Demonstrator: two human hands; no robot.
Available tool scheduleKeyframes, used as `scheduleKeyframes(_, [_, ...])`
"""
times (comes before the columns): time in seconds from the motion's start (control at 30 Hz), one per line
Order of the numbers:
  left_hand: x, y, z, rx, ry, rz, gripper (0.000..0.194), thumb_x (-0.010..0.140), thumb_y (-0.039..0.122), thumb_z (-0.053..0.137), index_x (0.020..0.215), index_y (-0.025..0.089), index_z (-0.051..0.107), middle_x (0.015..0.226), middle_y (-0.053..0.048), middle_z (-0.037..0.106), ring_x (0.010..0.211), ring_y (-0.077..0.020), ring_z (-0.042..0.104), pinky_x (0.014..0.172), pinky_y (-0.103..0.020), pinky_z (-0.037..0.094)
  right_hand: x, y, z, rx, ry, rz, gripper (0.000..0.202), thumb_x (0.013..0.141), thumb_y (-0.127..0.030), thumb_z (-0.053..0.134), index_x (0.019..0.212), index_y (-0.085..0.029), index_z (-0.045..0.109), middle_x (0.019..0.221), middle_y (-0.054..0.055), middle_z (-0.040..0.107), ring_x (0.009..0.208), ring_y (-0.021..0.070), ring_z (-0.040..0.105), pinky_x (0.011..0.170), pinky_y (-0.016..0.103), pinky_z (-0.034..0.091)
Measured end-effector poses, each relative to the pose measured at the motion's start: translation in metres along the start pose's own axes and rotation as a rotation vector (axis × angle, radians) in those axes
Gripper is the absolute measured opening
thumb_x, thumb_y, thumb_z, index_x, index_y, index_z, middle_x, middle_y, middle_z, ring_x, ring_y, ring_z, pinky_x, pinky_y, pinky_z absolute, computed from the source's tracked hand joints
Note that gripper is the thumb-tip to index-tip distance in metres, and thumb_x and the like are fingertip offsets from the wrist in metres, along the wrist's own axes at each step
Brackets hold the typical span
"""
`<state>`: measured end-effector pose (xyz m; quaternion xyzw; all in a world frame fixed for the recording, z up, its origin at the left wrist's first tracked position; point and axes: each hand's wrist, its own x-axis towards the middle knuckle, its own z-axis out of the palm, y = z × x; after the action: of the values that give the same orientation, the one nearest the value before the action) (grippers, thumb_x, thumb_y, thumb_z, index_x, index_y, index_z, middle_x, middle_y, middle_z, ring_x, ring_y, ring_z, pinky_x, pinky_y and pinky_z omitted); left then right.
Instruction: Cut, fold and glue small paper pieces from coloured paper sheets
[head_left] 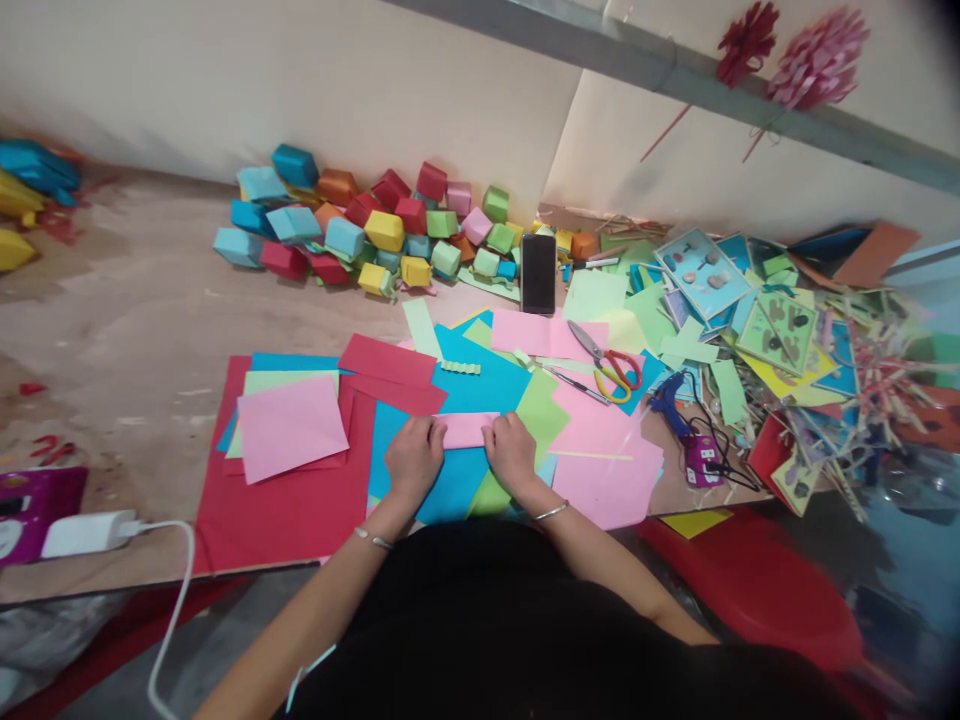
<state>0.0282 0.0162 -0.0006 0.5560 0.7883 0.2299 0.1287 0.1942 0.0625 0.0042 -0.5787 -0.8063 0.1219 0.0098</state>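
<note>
A narrow pink paper strip (466,431), looking folded, is stretched level between my two hands, low over blue paper (465,484). My left hand (415,455) pinches its left end, and my right hand (511,452) grips the right end, thumbs on top. Just beyond my hands lies a small crimped green paper strip (460,368). Red paper strips (390,362) rest to the upper left. Scissors (606,362) with red and yellow handles and a craft knife (576,384) lie on pink paper to the right.
Many folded paper boxes (384,231) are heaped along the wall. A phone (538,275) stands near them. Stacked sheets (292,425) lie left, beside a white charger (90,533) and cable. At right are a blue glue gun (673,402), a purple box (703,460) and piled scraps.
</note>
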Motion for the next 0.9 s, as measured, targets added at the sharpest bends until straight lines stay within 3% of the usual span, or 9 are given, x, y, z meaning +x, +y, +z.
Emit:
scheduleKeyframes(0.33, [0.001, 0.001, 0.002, 0.014, -0.014, -0.015, 0.020, 0.093, 0.032, 0.049, 0.080, 0.021, 0.060, 0.080, -0.008, 0.067, 0.076, -0.0256, 0.062, 0.062, -0.033, 0.041, 0.007, -0.007, -0.014, -0.004, -0.135, 0.078, 0.025, 0.099, -0.036, 0.049, 0.093, -0.018, 0.066, 0.095, 0.010, 0.063, 0.082, 0.0208, 0.061, 0.063, 0.030, 0.044])
scheduleKeyframes(0.57, [0.000, -0.003, 0.007, 0.025, -0.024, -0.008, 0.019, 0.093, 0.032, 0.049, 0.084, 0.021, 0.061, 0.082, -0.010, 0.066, 0.079, -0.0273, 0.062, 0.064, -0.035, 0.043, 0.011, -0.009, -0.027, -0.013, -0.238, 0.207, 0.031, 0.096, -0.045, 0.054, 0.100, -0.016, 0.063, 0.090, 0.012, 0.069, 0.080, 0.0244, 0.067, 0.064, 0.032, 0.044])
scheduleKeyframes(0.73, [-0.003, -0.007, 0.011, 0.047, 0.041, 0.004, 0.032, 0.094, 0.035, 0.050, 0.115, 0.012, 0.058, 0.101, -0.018, 0.064, 0.092, -0.0316, 0.061, 0.071, -0.040, 0.047, 0.012, -0.007, -0.030, 0.024, -0.246, 0.312, 0.040, 0.092, -0.053, 0.058, 0.108, -0.016, 0.057, 0.082, 0.010, 0.072, 0.076, 0.0252, 0.070, 0.061, 0.031, 0.042])
scheduleKeyframes(0.8, [-0.004, -0.008, 0.012, 0.057, 0.058, 0.050, 0.038, 0.095, 0.035, 0.049, 0.123, 0.010, 0.056, 0.112, -0.022, 0.061, 0.101, -0.0344, 0.059, 0.078, -0.044, 0.047, 0.012, -0.006, -0.030, 0.016, -0.250, 0.300, 0.041, 0.092, -0.055, 0.057, 0.107, -0.017, 0.057, 0.081, 0.010, 0.072, 0.076, 0.0257, 0.070, 0.060, 0.031, 0.042])
scheduleKeyframes(0.9, [-0.003, -0.010, 0.013, 0.048, -0.004, 0.221, 0.028, 0.098, 0.028, 0.044, 0.113, 0.020, 0.066, 0.110, -0.017, 0.064, 0.097, -0.0297, 0.060, 0.082, -0.043, 0.045, 0.013, -0.005, -0.028, -0.007, -0.257, 0.256, 0.038, 0.093, -0.055, 0.055, 0.104, -0.019, 0.059, 0.084, 0.010, 0.073, 0.077, 0.0249, 0.070, 0.062, 0.030, 0.042])
